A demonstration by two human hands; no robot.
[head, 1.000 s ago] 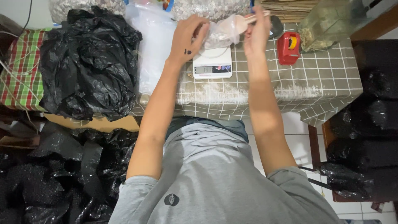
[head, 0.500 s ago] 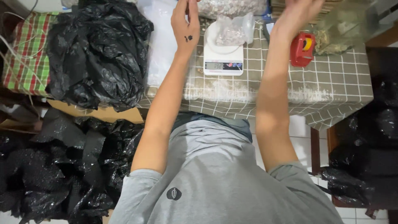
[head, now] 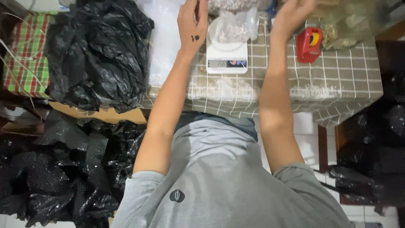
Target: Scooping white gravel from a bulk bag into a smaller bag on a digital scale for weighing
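Clear bag (head: 236, 25) sat filled on white scale (head: 227, 52) — left hand (head: 193, 23) loose, empty; right hand (head: 291, 17) blurred, grip unclear — bagging w/ more to go.

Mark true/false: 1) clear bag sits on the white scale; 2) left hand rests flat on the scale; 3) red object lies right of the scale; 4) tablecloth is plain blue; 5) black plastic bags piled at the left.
1) True: a clear bag with pale contents sits on the white scale.
2) False: the left hand is raised beside the scale, to its left, not resting on it.
3) True: the red object lies on the cloth to the right of the scale, near the blurred right hand.
4) False: the tablecloth is grey-green with a white grid.
5) True: black plastic bags are heaped at the left.
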